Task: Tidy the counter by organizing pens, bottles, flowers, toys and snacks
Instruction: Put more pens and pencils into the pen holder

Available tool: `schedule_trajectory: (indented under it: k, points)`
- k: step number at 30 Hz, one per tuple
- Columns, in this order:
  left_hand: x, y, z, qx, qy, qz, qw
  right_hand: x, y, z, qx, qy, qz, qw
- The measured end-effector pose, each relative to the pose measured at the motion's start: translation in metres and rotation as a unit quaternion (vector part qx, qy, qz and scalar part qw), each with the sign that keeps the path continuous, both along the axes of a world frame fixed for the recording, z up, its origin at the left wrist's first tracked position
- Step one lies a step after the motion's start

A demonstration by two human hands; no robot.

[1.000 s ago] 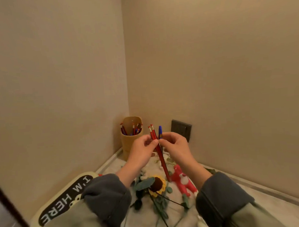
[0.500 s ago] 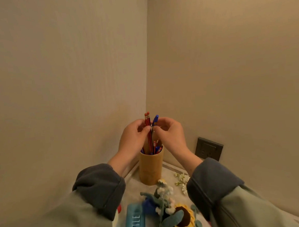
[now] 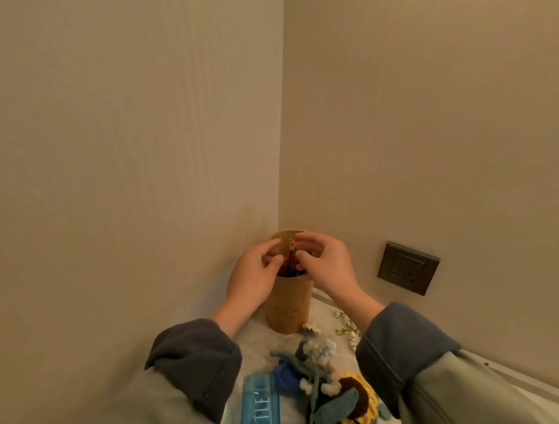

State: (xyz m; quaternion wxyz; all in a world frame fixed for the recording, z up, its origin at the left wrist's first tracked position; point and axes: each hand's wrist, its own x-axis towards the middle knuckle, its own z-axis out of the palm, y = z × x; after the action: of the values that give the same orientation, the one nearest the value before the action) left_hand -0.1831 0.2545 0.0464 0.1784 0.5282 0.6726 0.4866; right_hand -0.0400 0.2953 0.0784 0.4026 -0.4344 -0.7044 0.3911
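My left hand [image 3: 255, 273] and right hand [image 3: 328, 264] curl over one cup [image 3: 288, 304], pinching pens [image 3: 290, 269] between them. Pens sit in cup; count unreadable, one red tip [image 3: 293, 242] up. Flowers [image 3: 327, 379] below my wrists.

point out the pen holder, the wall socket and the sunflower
pen holder [image 3: 287, 304]: head view, front wall of the cup
wall socket [image 3: 408, 268]: head view, middle of the faceplate
sunflower [image 3: 360, 395]: head view, dark centre

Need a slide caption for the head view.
Left hand and right hand hold pens in the cup; flowers lie in front.
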Motion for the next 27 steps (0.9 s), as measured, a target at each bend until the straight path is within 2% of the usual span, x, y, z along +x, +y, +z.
schedule_trajectory:
  k: [6, 9, 13, 20, 27]
  points:
    - [0.024, -0.023, 0.024, 0.086, -0.012, 0.047, 0.995, 0.027, -0.027, 0.014, 0.006, 0.029, -0.006, 1.0]
    - [0.053, -0.037, 0.038, 0.113, -0.059, 0.0, 0.992, 0.054, -0.043, 0.023, 0.019, 0.028, -0.013, 0.999]
    - [0.102, -0.048, 0.041, 0.106, -0.097, -0.081, 0.986, 0.102, -0.057, 0.027, 0.019, 0.012, -0.033, 0.999]
    - [0.205, -0.059, 0.015, -0.006, -0.138, -0.197, 0.971, 0.214, -0.069, 0.0, -0.072, -0.058, -0.09, 0.992]
    - [0.298, -0.063, -0.035, -0.168, -0.165, -0.244, 0.941, 0.32, -0.077, -0.042, -0.188, -0.181, -0.095, 0.961]
